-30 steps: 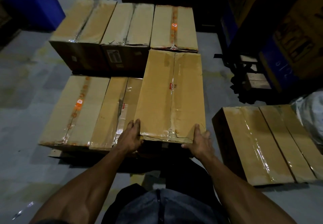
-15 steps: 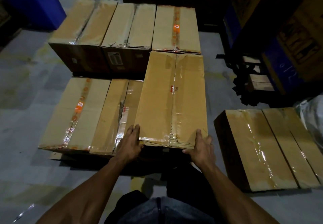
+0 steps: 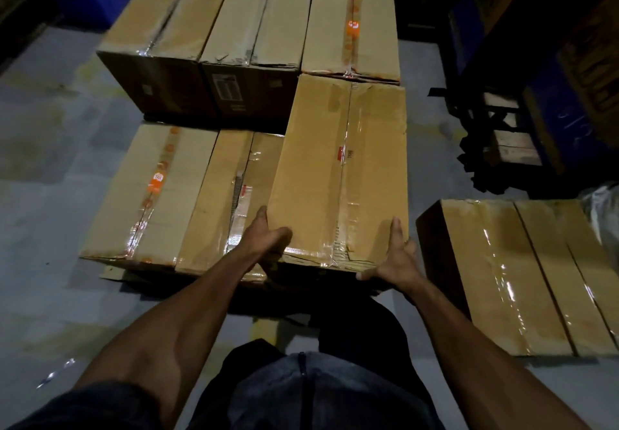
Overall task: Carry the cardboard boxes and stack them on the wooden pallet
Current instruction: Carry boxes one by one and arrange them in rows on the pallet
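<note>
Hands, left hand [image 3: 264, 238] and right hand [image 3: 395, 258], grip the box's [image 3: 338, 175] near corners; its taped, crumpled edge could tear or slip.

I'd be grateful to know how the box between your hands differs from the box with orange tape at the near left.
The held box is gripped at its near corners by the left hand and right hand; the orange-taped box lies untouched. The held box carries clear tape, the other orange-printed tape. The held box's top sits higher. Both are brown cardboard, taped shut.
</note>
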{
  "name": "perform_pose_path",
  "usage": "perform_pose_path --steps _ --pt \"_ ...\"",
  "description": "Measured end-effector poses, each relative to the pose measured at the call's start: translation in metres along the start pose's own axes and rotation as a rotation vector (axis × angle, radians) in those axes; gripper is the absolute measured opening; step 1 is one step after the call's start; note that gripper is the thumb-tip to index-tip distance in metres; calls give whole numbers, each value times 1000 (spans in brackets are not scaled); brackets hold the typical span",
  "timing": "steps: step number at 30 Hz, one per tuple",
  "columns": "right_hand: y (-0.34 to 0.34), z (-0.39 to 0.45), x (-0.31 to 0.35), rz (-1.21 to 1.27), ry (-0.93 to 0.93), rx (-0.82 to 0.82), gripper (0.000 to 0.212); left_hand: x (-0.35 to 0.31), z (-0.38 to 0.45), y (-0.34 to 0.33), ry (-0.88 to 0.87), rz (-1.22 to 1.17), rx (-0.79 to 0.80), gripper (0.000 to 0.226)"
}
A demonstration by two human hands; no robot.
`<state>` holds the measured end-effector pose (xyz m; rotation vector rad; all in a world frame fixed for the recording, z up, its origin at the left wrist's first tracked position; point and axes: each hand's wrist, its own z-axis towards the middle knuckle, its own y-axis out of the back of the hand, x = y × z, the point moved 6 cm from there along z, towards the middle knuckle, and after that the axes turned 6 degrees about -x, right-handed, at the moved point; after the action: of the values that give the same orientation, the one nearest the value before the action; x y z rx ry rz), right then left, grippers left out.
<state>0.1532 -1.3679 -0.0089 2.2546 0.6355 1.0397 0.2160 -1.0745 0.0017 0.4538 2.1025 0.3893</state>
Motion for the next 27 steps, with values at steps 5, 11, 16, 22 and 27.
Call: perform_pose_path --steps 5,11,16,22,27 --pt "9 31 -10 430 -84 -108 113 -4 29 -11 102 -209 -13 54" --pt "7 28 -10 356 -209 -353 80 1 31 -15 95 -265 -89 57" --pt "10 19 -12 319 -162 -345 74 10 33 -14 79 -246 -119 65" --pt "9 36 -13 303 -177 -315 87 -1 37 -14 58 -221 -103 54" --pt "7 42 -14 277 -159 -309 89 2 43 -17 64 -225 -102 51"
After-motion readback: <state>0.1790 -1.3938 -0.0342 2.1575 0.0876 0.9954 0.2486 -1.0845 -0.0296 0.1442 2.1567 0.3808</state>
